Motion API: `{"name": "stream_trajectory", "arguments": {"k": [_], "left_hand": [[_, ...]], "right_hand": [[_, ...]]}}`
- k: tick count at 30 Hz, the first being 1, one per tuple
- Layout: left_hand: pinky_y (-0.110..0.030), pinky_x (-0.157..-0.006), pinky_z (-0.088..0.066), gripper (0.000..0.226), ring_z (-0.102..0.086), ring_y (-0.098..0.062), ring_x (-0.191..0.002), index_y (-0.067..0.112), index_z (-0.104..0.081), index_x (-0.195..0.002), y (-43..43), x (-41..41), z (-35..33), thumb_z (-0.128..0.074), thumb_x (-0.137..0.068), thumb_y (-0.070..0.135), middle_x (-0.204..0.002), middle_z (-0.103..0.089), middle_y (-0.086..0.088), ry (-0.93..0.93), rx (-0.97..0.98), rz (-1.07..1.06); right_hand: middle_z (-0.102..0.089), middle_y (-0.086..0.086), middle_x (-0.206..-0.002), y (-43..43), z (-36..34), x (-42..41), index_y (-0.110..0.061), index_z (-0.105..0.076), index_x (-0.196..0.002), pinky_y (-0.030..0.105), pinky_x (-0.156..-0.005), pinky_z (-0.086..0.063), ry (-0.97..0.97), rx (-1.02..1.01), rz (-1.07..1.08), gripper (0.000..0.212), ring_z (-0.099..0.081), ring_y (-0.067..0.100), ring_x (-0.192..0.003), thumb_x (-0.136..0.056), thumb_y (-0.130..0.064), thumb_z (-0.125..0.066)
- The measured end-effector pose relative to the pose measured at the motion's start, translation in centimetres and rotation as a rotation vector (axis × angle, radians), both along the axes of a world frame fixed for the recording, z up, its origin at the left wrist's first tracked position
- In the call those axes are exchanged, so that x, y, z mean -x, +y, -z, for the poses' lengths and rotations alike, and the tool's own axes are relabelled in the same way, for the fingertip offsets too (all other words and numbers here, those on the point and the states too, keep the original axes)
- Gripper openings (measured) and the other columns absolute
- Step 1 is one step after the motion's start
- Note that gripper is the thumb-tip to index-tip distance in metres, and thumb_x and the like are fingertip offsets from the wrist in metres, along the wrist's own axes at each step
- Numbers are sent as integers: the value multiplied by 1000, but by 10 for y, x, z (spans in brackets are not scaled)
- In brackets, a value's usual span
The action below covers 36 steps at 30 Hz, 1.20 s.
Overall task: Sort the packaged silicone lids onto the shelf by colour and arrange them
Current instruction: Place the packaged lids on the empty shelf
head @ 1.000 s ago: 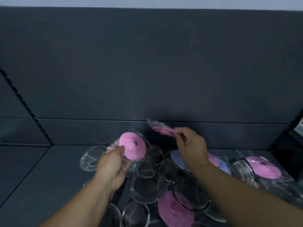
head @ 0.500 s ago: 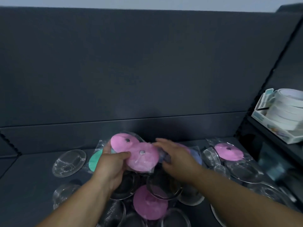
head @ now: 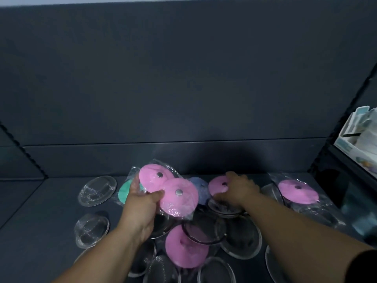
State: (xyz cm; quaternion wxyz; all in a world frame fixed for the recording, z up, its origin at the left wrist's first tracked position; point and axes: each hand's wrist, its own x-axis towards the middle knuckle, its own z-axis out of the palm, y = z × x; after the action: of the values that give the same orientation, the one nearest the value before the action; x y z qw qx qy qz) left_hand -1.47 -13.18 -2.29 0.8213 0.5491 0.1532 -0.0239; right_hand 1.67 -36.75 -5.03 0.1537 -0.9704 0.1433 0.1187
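My left hand (head: 140, 203) grips two pink silicone lids in clear bags, one (head: 155, 177) behind the other (head: 180, 198), held above the pile. My right hand (head: 236, 189) rests with curled fingers on a third pink lid (head: 218, 184) lying in the heap. More packaged lids lie on the dark shelf (head: 40, 211): a pink one (head: 297, 192) at the right, a pink one (head: 184, 250) near the front, a blue one (head: 201, 189) in the middle and a green one (head: 124, 190) behind my left hand.
Several clear lids lie around the pile, such as one (head: 98, 189) at the left and one (head: 90, 229) below it. A white box of goods (head: 359, 135) stands on the neighbouring shelf at the right. The dark back panel (head: 183, 78) rises behind.
The right hand passed its pink lid to the left hand, which now holds two. The right hand then moved right and down onto another pink lid in the pile.
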Motion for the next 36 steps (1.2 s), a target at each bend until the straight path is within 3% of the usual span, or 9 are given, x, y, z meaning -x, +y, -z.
{"name": "stream_trajectory", "arguments": {"k": [3, 8, 10, 15, 20, 23, 27, 33, 36], "left_hand": [[-58, -90, -49, 77, -64, -34, -98, 26, -38, -141, 2, 3, 0, -52, -82, -21, -105, -67, -9, 2, 26, -33], [-34, -70, -53, 67, -65, -27, -94, 20, -43, -137, 3, 6, -4, -53, -83, -19, -114, -65, -13, -40, -2, -110], [-31, -68, -51, 61, -65, -23, -89, 18, -45, -135, 2, 8, -8, -53, -84, -17, -108, -66, -9, -54, -18, -134], [-36, -78, -54, 56, -65, -26, -97, 17, -48, -133, 3, 19, -16, -54, -87, -13, -107, -68, -6, -93, -105, -127], [-37, -85, -52, 54, -64, -21, -97, 24, -51, -126, 7, 30, -28, -52, -87, -14, -108, -68, -2, -158, -178, -173], [-41, -90, -51, 52, -64, -24, -98, 24, -51, -123, 5, 35, -32, -52, -87, -14, -112, -67, -8, -154, -128, -178], [-32, -65, -58, 45, -71, -19, -81, 17, -52, -125, -3, 39, -37, -50, -90, -10, -102, -72, -8, -123, 24, -87], [-31, -66, -60, 30, -72, -15, -83, 15, -52, -121, -2, 42, -39, -55, -91, 19, -96, -75, -2, -145, 177, -22], [-37, -65, -60, 51, -71, -26, -88, 12, -52, -124, -2, 43, -35, -66, -77, 1, -109, -70, -16, -139, 41, -38]], "right_hand": [[-43, 11, -128, 0, -6, 4, -27, -40, -135, 34, -97, -44, -205, -173, 44, 83, -53, 31, -111, -65, -39, -83], [-58, 1, -113, 6, -29, 16, -22, -51, -127, 16, -74, -41, -566, -576, 127, 60, -56, 17, -96, -75, -18, -79], [-64, -3, -103, 11, -39, 23, -21, -53, -127, 13, -69, -45, -595, -802, 166, 61, -60, 14, -89, -74, -17, -81], [-72, 4, -98, 29, -52, 41, -12, -65, -114, 32, -76, -58, -497, -1394, 239, 35, -68, 17, -86, -81, -2, -71], [-72, -1, -92, 26, -61, 38, -18, -68, -99, 22, -69, -55, -686, -1410, 364, 18, -66, 8, -77, -85, -6, -68], [-71, 10, -94, 38, -59, 40, -8, -66, -101, 29, -67, -56, -388, -1595, 334, 14, -65, 17, -76, -87, -7, -64], [-68, 8, -93, 56, -48, 47, -12, -61, -93, 26, -54, -50, -75, -1485, 224, 7, -61, 18, -75, -93, -19, -60], [-66, 9, -86, 56, -47, 42, -12, -59, -86, 25, -48, -52, -32, -1475, 145, 8, -62, 18, -68, -92, -16, -60], [-66, 11, -87, 62, -45, 37, -12, -60, -87, 33, -62, -51, -32, -1453, 102, 6, -62, 20, -71, -91, -15, -62]]}}
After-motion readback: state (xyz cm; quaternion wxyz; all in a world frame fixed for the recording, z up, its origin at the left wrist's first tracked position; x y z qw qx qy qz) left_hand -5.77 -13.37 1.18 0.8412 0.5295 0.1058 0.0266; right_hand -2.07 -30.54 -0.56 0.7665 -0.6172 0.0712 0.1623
